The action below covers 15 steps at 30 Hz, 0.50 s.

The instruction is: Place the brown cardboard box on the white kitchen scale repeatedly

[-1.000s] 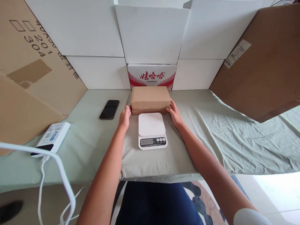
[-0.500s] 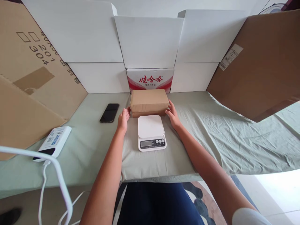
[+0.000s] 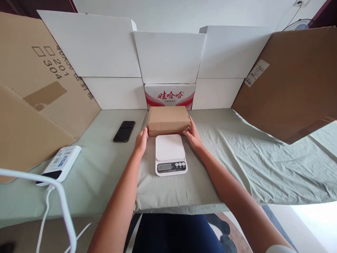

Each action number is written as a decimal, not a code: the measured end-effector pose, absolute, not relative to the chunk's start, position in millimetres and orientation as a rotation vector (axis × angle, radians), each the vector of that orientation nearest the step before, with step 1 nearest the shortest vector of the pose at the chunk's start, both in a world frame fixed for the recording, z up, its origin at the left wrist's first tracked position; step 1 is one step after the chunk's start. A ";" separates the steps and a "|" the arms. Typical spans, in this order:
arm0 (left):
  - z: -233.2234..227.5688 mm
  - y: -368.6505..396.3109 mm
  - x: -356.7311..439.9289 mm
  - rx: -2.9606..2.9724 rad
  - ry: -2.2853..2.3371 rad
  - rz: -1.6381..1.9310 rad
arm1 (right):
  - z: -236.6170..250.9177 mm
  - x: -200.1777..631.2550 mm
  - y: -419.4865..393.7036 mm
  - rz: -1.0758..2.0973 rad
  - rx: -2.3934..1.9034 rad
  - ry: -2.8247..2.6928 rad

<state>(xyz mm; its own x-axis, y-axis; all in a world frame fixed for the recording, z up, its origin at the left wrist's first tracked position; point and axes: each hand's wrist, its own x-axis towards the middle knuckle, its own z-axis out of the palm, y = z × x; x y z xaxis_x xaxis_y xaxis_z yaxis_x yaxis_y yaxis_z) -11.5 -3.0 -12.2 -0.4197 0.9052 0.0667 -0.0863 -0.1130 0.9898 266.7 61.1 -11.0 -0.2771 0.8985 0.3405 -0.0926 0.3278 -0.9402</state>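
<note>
A closed brown cardboard box (image 3: 168, 121) lies on the cloth in front of a red-and-white carton. My left hand (image 3: 141, 141) presses against its left end, thumb at the near corner and the other fingers mostly hidden. On the opposite end, my right hand (image 3: 193, 135) has its fingers along the side and its thumb on the front lower edge. Between the two hands the box is gripped. Just in front of it sits a white kitchen scale (image 3: 170, 149) with a bare platform, its display and buttons facing me.
A black phone (image 3: 124, 131) lies left of the box. Further left is a white device (image 3: 61, 163) with a white cable (image 3: 60, 191). Large cardboard panels flank both sides (image 3: 284, 84). White boxes (image 3: 170, 56) and the red-and-white carton (image 3: 170, 95) line the back.
My left hand has closed in from beside the box onto its left end. My right hand has tightened slightly on the right end. The whole view has shifted, with everything sitting a little lower.
</note>
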 end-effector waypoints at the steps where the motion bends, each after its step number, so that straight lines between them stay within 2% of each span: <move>1: -12.9 -2.9 -12.2 0.985 1.378 1.643 | -10.8 266.9 60.8 1.158 -0.751 -1.535; 8: -13.2 -7.8 -15.5 1.176 1.395 1.722 | -13.3 263.2 58.2 1.031 -0.676 -1.574; 15: -1.2 -35.6 -2.2 1.257 1.314 1.834 | -6.2 267.7 40.1 0.711 -0.688 -1.619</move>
